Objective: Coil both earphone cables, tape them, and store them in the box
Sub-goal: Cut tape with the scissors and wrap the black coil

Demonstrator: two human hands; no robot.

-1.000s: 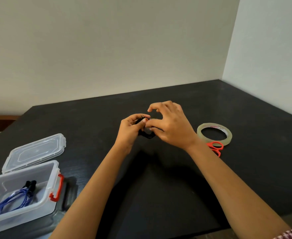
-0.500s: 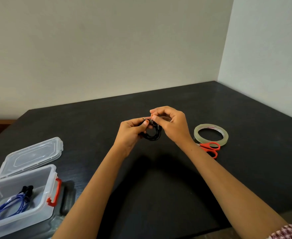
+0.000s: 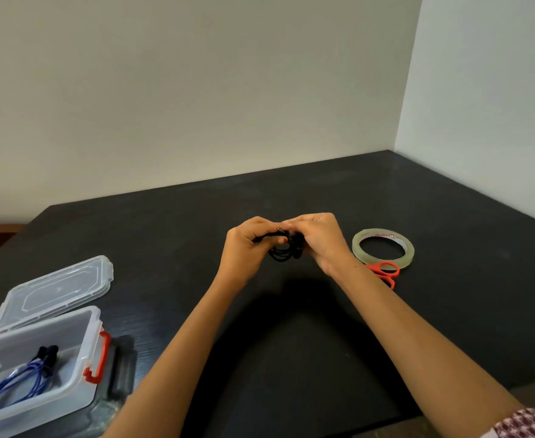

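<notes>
Dark matte table [image 3: 449, 311], set in a bare corner of pale walls, is seen from the head cam. Held just above it, approx. centre, is the black earphone cable [image 3: 283, 252], gathered into a small coil whose loops hang below and between the 2 hands. The left hand [image 3: 244, 245] is curled round the coil's left side, pinching it. A metal-tipped plug [image 3: 280, 230] sticks out at the top. The right hand [image 3: 320, 241] is closed on the coil's right side, fingers bent down over it.

Vs. 1 s ago a change is noted. The right hand's fingers were then spread wide above the coil, 0.5 s ago they were pinched at the plug end, and now they are wrapped tight, w/ the 2 hands touching. Winding of cable no. 2 is judged about done, w/ the loose end being secured. Taping is not yet begun.

Just beside the right wrist a clear adhesive tape roll [image 3: 386, 263] lies flat, w/ orange-handled scissors [image 3: 392, 281] at its near edge, blades hidden by the forearm. Neither has been shifted.

Well apart, near left, the clear plastic box w/ red latch [image 3: 80, 374] stands open, a blue coiled cable [image 3: 16, 379] inside. Whether that 1 is taped cannot be told. The clear plastic lid [image 3: 54, 290] lies just behind the box.
</notes>
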